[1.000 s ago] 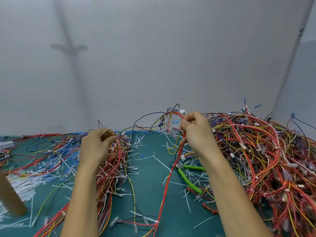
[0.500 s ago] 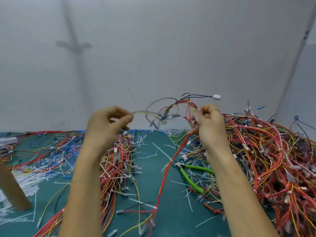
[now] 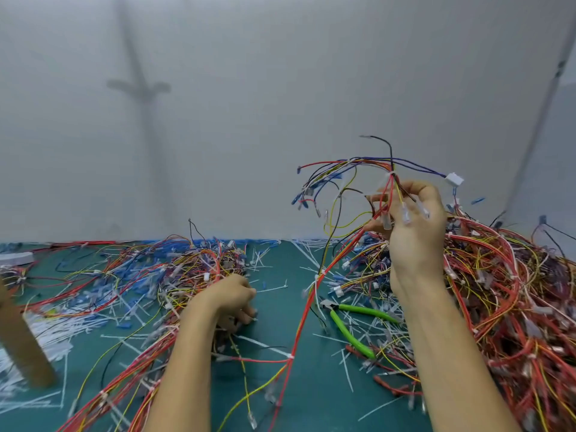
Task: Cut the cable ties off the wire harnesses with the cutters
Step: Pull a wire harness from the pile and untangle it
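Matt teal counter (image 3: 311, 385), smooth, littered with thin white plastic cable ties (image 3: 274, 289). Cutters (image 3: 352, 325) show glossy lime-green plastic grips and dull grey metal jaws. Wire harnesses (image 3: 511, 294) wear smooth, slightly shiny plastic insulation, with a white plastic connector (image 3: 454, 179). Behind, a matt grey wall (image 3: 280, 88).

my left hand (image 3: 230, 299) went down from the air to the wire pile (image 3: 187, 275) on the mat. my right hand (image 3: 411, 219) rose higher in the right of the frame, lifting the harness (image 3: 352, 182).
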